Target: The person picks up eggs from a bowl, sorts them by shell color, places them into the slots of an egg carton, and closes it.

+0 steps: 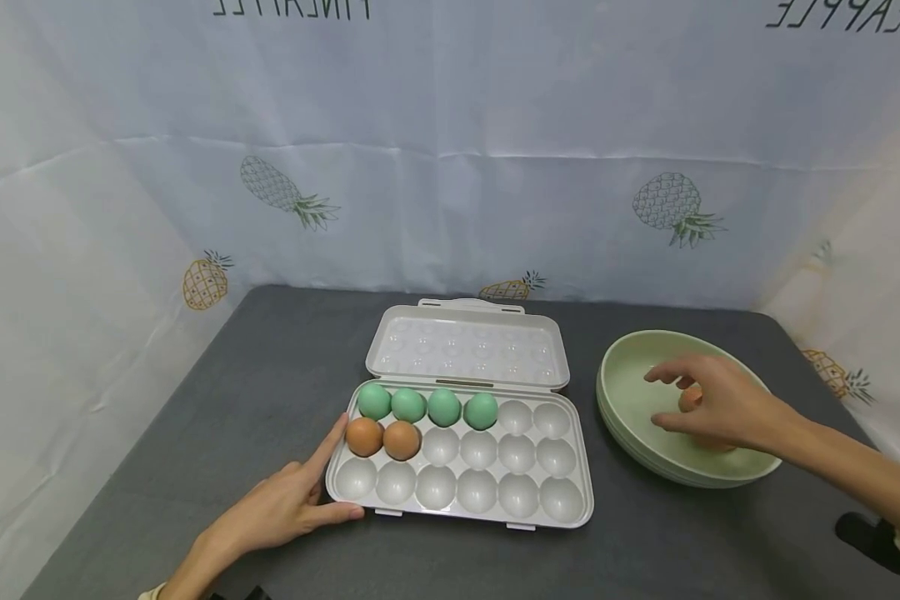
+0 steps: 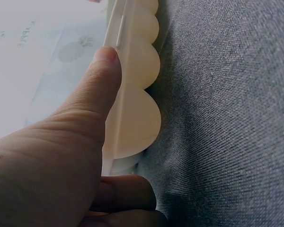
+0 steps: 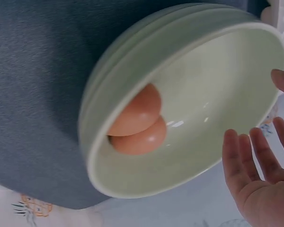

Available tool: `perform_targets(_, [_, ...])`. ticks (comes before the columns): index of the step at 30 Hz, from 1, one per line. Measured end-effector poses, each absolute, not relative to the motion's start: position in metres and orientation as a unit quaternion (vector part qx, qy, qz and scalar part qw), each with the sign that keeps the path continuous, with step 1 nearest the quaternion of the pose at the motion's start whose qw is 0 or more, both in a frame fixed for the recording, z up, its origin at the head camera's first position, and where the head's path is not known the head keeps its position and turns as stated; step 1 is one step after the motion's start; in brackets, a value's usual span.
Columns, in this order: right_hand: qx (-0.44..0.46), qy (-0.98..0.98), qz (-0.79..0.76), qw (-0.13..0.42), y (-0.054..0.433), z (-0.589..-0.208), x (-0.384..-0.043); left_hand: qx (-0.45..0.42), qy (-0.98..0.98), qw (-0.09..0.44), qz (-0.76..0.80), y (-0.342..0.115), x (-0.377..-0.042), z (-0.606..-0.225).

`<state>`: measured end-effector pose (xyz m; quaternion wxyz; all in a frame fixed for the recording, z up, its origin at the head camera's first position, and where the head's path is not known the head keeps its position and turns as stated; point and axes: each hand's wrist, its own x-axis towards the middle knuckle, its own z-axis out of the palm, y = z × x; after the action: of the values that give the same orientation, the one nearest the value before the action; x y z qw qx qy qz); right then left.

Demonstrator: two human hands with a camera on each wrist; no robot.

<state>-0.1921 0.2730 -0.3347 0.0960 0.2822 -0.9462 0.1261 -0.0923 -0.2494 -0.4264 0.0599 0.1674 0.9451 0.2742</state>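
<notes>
A white plastic egg carton (image 1: 457, 500) lies with its lid folded back. Several green eggs (image 1: 444, 407) sit in its back row, and two brown eggs (image 1: 402, 440) in the left of the middle row. My left hand (image 1: 277, 508) rests against the carton's front left corner, index finger along the side and thumb at the front edge. The left wrist view shows the thumb (image 2: 92, 90) on the rim. My right hand (image 1: 720, 400) hovers over a light green bowl (image 1: 645, 375), fingers spread and holding nothing. Two brown eggs (image 3: 139, 113) lie in that bowl, partly hidden by the hand in the head view.
The bowl appears stacked on another, right of the carton. The raised lid (image 1: 468, 346) lies behind the egg cups. A dark grey cloth (image 1: 292, 375) covers the table, and a pineapple-print curtain (image 1: 457, 208) hangs at its back and sides.
</notes>
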Motion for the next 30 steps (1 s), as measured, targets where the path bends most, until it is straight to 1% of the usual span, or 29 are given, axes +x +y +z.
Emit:
perform_targets(11, [0.236,-0.965,0.112,0.022,0.296,-0.339,-0.189,0.177,0.939,0.064,0.288,-0.25,-0.093,-0.427])
perform_targets(18, [0.248,-0.964,0.099,-0.01,0.311,-0.344,-0.194,0.172,0.941,0.063,0.286,-0.25,-0.093,-0.428])
perform_targets(22, [0.229,-0.969,0.081,-0.04,0.316,-0.344,-0.196,0.173,0.941,0.059,0.285,-0.25,-0.092,-0.428])
perform_targets(27, [0.21,-0.974,0.063,-0.059,0.319,-0.347,-0.199,0.177,0.939,0.057,0.29,-0.25,-0.092,-0.428])
perform_targets(30, [0.216,-0.973,0.06,-0.061,0.32,-0.351,-0.199,0.183,0.937,0.055,0.293,-0.251,-0.093,-0.428])
